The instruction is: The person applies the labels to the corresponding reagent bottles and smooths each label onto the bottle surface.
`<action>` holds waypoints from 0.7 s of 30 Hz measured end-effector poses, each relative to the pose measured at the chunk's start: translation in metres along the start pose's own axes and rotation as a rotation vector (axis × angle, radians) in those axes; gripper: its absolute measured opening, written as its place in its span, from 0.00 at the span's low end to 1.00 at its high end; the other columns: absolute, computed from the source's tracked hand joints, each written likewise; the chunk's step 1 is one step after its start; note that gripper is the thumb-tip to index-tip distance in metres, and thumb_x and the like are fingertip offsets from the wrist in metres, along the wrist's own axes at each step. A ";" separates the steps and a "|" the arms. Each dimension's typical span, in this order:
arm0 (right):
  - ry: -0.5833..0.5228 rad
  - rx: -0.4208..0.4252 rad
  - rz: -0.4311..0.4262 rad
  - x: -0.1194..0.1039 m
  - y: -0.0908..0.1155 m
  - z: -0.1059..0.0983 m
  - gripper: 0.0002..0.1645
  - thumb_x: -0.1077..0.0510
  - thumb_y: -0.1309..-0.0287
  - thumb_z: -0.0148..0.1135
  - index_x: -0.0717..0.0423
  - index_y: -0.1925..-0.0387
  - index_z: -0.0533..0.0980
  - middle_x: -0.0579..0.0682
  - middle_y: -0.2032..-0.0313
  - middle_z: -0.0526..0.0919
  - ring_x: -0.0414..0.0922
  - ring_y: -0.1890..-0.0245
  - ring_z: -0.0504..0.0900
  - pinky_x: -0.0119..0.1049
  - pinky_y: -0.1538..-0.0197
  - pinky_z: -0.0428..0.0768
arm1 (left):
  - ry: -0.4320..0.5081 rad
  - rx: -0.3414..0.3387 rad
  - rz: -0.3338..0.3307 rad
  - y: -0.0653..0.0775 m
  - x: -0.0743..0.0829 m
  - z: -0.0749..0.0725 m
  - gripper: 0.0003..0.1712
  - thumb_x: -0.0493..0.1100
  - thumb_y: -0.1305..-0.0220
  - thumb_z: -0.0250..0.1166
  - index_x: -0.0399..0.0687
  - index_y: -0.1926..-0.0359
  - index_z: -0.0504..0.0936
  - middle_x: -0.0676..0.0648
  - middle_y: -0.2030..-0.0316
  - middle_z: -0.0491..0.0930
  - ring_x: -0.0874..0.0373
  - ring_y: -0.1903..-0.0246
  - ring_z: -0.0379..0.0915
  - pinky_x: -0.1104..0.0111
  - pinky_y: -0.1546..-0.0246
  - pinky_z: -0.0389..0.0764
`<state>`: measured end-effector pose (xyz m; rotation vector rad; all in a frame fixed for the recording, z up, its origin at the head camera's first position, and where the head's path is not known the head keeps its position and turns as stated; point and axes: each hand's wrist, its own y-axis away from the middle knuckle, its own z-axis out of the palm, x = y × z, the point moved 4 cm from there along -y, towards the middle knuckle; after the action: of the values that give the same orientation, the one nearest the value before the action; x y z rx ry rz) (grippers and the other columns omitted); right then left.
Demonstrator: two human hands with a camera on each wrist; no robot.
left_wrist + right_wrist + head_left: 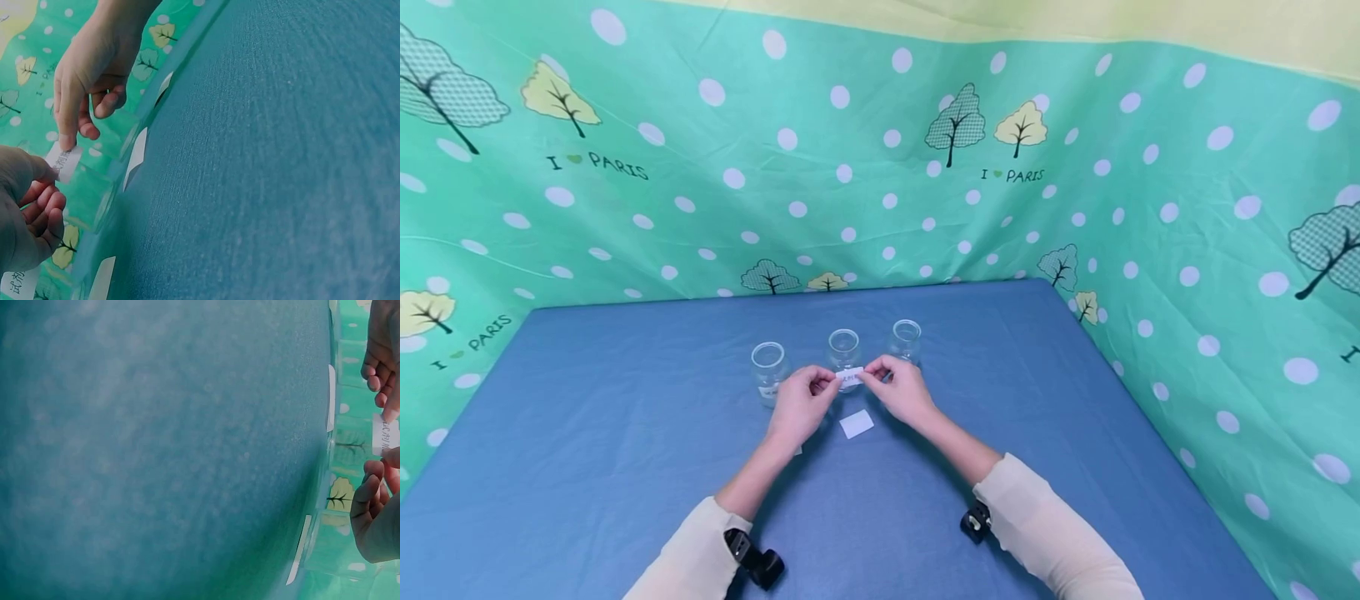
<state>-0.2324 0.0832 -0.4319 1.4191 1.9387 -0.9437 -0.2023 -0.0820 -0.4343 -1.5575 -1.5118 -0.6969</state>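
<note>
A small white label (850, 377) printed with dark characters is stretched level in front of the middle glass jar (844, 343). My left hand (800, 406) pinches its left end between thumb and finger, while my right hand (904, 393) pinches the right end. In the left wrist view, the thumbs lie over the ends of the label (65, 164). Whether its back touches the glass cannot be made out. Beside my left hand stands another glass jar (768, 360) bearing a similar label (768, 391). A third glass jar (907, 333) is partly hidden behind my right hand.
A blank white card (857, 424) lies on the blue tablecloth (880, 500) just below the hands. Another white piece (798, 451) peeks out beside my left wrist. Behind the table hangs a green dotted curtain (865, 225), which also runs along the right side.
</note>
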 end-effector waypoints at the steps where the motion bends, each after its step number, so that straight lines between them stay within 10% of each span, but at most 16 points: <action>1: 0.002 -0.001 0.000 0.000 0.000 0.000 0.07 0.54 0.47 0.67 0.54 0.70 0.81 0.48 0.75 0.82 0.38 0.73 0.75 0.26 0.68 0.72 | -0.004 0.004 0.003 0.000 0.000 0.000 0.07 0.41 0.42 0.66 0.40 0.68 0.82 0.46 0.73 0.80 0.62 0.75 0.71 0.76 0.73 0.72; 21: 0.052 0.031 0.002 0.000 -0.002 0.003 0.07 0.53 0.45 0.66 0.52 0.69 0.81 0.46 0.76 0.81 0.39 0.75 0.74 0.27 0.70 0.70 | -0.113 0.048 0.073 0.002 0.007 0.002 0.06 0.40 0.42 0.65 0.41 0.70 0.81 0.46 0.74 0.79 0.58 0.74 0.72 0.72 0.71 0.72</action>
<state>-0.2341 0.0807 -0.4336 1.4766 1.9676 -0.9490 -0.2001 -0.0768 -0.4291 -1.6305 -1.5345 -0.5346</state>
